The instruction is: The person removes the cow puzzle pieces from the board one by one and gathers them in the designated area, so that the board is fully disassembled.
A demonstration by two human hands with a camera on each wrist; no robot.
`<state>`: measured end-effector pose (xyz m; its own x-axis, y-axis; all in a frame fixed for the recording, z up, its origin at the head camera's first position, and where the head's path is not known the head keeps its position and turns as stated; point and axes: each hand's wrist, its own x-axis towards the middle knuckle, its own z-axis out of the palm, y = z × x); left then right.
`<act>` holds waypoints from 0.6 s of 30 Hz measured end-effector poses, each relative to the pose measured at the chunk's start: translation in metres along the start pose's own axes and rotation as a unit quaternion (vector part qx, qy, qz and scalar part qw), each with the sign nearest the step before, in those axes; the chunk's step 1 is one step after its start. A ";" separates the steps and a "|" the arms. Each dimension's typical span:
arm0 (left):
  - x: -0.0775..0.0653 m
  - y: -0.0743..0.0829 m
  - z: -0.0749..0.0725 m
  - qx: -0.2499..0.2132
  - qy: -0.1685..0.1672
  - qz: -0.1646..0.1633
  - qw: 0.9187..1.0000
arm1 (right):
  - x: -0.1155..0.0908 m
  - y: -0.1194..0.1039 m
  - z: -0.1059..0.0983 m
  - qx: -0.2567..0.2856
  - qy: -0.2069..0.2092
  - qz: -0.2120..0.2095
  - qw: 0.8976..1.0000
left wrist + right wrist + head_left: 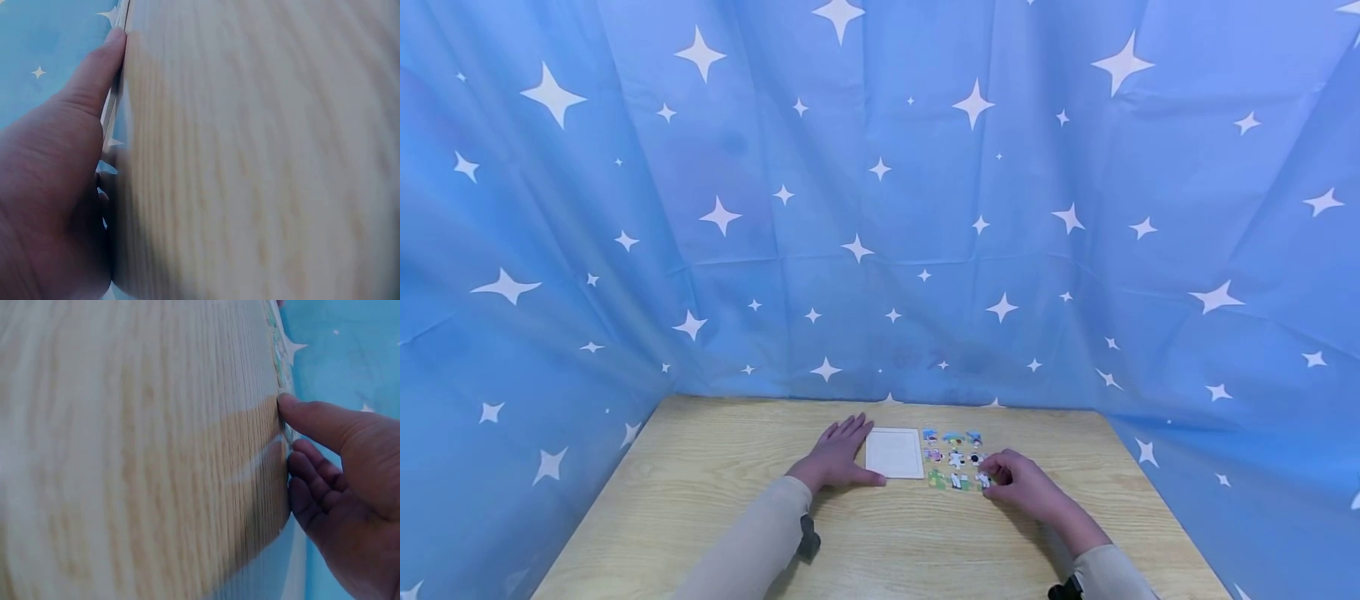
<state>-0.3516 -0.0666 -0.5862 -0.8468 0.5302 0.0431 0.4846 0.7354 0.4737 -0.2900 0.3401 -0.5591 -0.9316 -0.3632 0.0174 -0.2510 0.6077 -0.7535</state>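
Note:
A shallow white puzzle tray [894, 454] lies flat on the table. My left hand [842, 461] rests along its left side, fingers spread and fairly straight, thumb at the near left corner. Right of the tray, several jigsaw pieces [956, 459] with printed colours are laid out in rows. At the near right of this group, my right hand [1018, 481] pinches the corner puzzle piece [982, 480] between thumb and curled fingers, low at the table. In the right wrist view, the thumb [312, 419] and fingertips meet around a thin edge at table level.
The light wood table [700, 492] reaches back to a blue curtain [865, 208] with white stars, which also hangs at both sides. Dark wrist straps [807, 537] sit at the sleeve cuffs. Bare wood fills most of both wrist views.

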 end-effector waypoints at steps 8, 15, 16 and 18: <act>-0.004 0.011 -0.008 -0.003 -0.009 -0.008 1.000 | -0.001 0.000 0.001 -0.009 0.003 0.011 1.000; -0.004 0.009 -0.010 -0.019 -0.014 -0.016 1.000 | -0.001 -0.005 0.000 -0.003 0.011 0.027 1.000; -0.004 0.006 -0.009 -0.033 -0.010 -0.018 0.999 | -0.001 -0.006 0.000 -0.002 0.013 0.029 0.999; -0.005 0.002 -0.008 -0.064 0.000 -0.022 0.998 | 0.000 -0.007 0.000 -0.001 0.017 0.031 0.999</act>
<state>-0.3476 -0.0710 -0.5785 -0.8662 0.4993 0.0200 0.4158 0.6979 0.5831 -0.2886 0.3355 -0.5537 -0.9539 -0.2999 -0.0075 -0.1921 0.6297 -0.7527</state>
